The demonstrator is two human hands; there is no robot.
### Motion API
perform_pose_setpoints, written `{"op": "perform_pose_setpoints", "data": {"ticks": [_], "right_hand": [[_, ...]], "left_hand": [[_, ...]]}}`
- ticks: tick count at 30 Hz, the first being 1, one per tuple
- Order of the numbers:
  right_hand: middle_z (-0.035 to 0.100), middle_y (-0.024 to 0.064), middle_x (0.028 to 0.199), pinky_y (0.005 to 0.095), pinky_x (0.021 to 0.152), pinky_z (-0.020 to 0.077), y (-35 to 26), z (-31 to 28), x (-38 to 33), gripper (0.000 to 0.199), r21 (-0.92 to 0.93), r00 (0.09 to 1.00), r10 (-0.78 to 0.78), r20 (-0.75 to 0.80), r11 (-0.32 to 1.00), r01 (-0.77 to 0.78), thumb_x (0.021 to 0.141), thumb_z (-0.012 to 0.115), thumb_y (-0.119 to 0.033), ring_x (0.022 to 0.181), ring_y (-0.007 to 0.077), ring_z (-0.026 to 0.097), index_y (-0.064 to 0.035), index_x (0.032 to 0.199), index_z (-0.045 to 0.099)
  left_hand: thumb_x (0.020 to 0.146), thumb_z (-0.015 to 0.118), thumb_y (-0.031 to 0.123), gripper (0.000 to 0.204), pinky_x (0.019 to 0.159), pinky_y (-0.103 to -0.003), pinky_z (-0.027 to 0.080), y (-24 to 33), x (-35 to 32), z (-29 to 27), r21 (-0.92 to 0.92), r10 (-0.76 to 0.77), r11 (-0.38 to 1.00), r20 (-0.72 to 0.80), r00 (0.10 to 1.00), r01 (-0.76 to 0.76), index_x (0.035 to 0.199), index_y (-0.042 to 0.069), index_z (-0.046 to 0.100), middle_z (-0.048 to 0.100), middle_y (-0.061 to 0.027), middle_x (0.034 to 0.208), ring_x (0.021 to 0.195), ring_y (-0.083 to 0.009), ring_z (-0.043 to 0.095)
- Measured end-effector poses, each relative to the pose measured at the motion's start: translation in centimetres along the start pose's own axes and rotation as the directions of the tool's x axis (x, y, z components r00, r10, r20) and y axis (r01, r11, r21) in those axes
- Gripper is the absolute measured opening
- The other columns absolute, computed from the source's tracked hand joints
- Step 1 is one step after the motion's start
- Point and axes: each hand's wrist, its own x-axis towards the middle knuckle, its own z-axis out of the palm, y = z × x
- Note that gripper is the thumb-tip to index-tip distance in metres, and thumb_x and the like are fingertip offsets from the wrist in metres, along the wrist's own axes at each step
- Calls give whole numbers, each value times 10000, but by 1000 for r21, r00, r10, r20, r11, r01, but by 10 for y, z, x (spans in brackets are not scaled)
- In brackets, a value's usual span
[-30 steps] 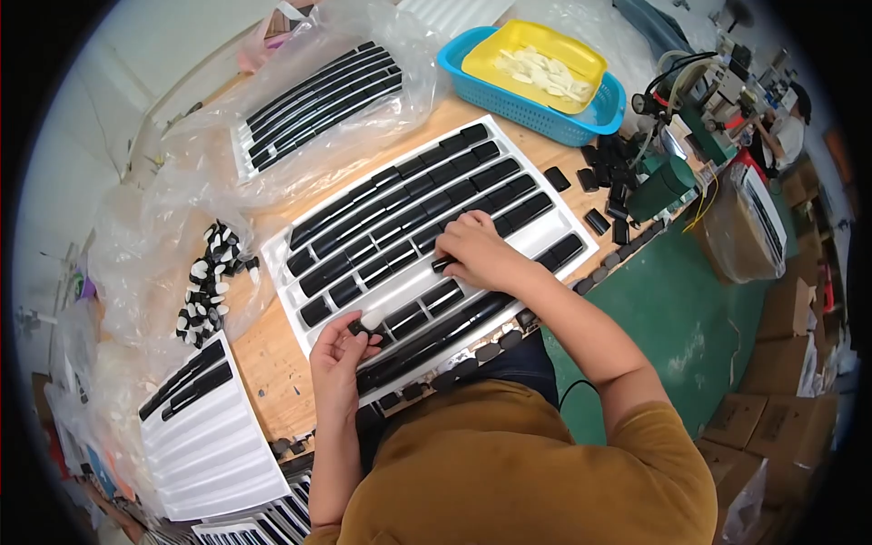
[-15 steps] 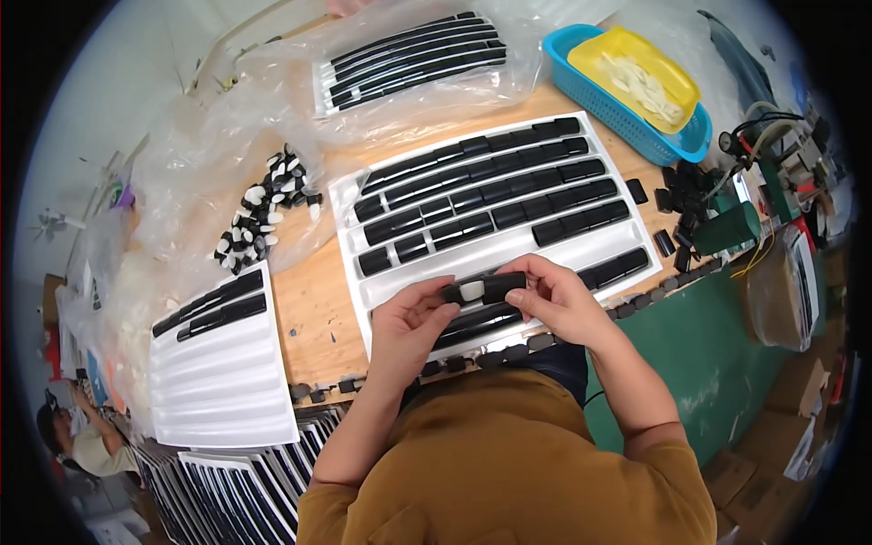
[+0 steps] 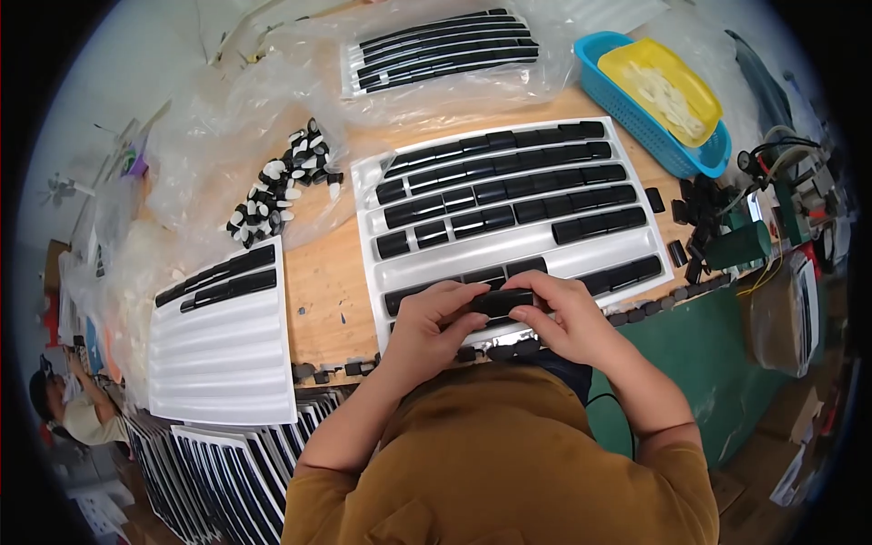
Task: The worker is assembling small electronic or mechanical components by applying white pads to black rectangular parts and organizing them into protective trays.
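Observation:
Between both hands I hold a short glossy black tube-like piece, low over the near part of a white grooved tray. The fingers and thumb of my left hand pinch its left end. My right hand grips the other end, thumb at the near side. Whether it is one part or two fitted together I cannot tell. Rows of similar black pieces lie in the tray's grooves, some just beyond my fingers. My hands cover part of the nearest rows.
Left stands a second white tray with two black rows, near a pile of black-and-white caps. Beyond lies a filled tray in clear plastic. A blue basket holds a yellow one. Dark blocks line the table edge.
The white part that showed in the black piece is out of sight, and my hands have drawn slightly closer together. The whole view has shifted a little.

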Motion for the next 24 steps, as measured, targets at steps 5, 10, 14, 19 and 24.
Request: {"op": "perform_pose_setpoints", "data": {"ticks": [5, 10, 14, 19, 24], "right_hand": [[612, 135, 763, 304, 550, 445, -9, -6, 1, 238, -47, 992, 10, 127, 999, -5, 859, 642, -66, 583, 223, 560, -17, 1086, 591], [589, 125, 741, 302, 539, 429, -17, -8, 3, 241, -67, 995, -25, 95, 997, 32, 857, 645, -66, 568, 214, 533, -17, 1088, 594], [552, 36, 630, 232, 485, 366, -20, -14, 7, 235, 1, 980, 77, 182, 997, -79, 855, 647, -79, 531, 91, 483, -27, 1082, 622], [514, 6, 578, 216, 479, 345, -10, -2, 4, 238, -21, 994, -67, 86, 997, 69, 863, 643, -78, 513, 50, 453, -28, 1093, 618], [619, 34, 695, 218, 498, 415, 1, 11, 1, 238, 342, 975, 168, 147, 916, -209, 909, 605, -87, 526, 60, 515, -14, 1133, 568]], "left_hand": [[806, 657, -75, 345, 678, -237, 489, 8, -3, -1, 182, 86, 979, 23, 996, -89, 1143, 3, 645, 643, -80, 944, 779, -113, 614], [803, 660, -71, 338, 662, -238, 489, 17, -3, -5, 239, 132, 962, 25, 991, -134, 1132, 5, 647, 642, -80, 911, 753, -135, 625], [807, 656, -68, 324, 653, -241, 494, 28, -3, -7, 209, 55, 976, 31, 998, -60, 1123, 4, 648, 639, -81, 902, 755, -139, 640], [822, 638, -80, 322, 677, -236, 515, 22, -3, -8, 172, 15, 985, 36, 999, -21, 1135, -4, 645, 640, -69, 898, 781, -138, 655], [840, 618, -105, 323, 753, -258, 556, 9, -4, -14, -267, -222, 937, 33, 974, 223, 1155, -30, 635, 657, -89, 1045, 848, -141, 660]]}}
